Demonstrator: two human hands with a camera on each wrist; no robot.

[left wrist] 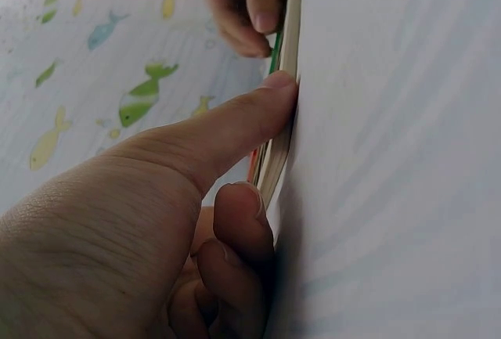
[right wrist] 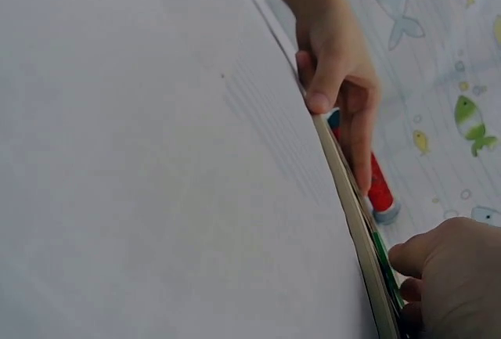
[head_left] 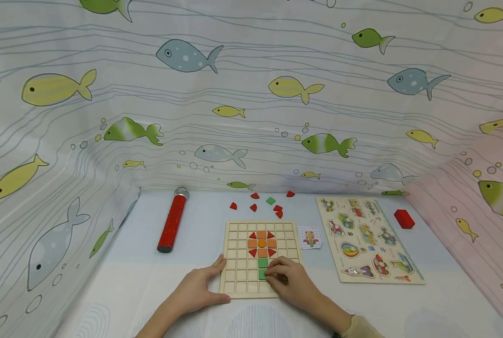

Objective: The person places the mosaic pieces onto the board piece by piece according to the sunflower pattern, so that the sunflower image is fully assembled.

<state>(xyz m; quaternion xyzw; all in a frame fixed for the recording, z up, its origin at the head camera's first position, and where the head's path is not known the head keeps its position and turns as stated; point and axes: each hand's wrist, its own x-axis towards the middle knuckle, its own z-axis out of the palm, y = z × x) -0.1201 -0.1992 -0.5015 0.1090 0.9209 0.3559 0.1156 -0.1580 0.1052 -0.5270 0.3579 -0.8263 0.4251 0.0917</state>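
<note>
A wooden grid board [head_left: 236, 276] lies flat, with orange squares, red triangles and an orange round piece [head_left: 262, 243] in its cells. Below these, two green square tiles sit in one column, the upper green tile [head_left: 263, 263] in plain view. My left hand [head_left: 195, 287] holds the board's near left corner, thumb at the front edge and fingers along the left side. With curled fingertips my right hand [head_left: 292, 284] pinches at the right edge of the lower green tile [head_left: 262, 274]. That hand hides part of the board's near right area.
Behind the board lie several red quarter-round pieces [head_left: 255, 195] and a green tile [head_left: 270, 200]. A pattern card [head_left: 310, 238] is beside it. To the right are a picture puzzle board [head_left: 348, 274] and a red block [head_left: 404, 218]; a red microphone [head_left: 173, 224] lies left.
</note>
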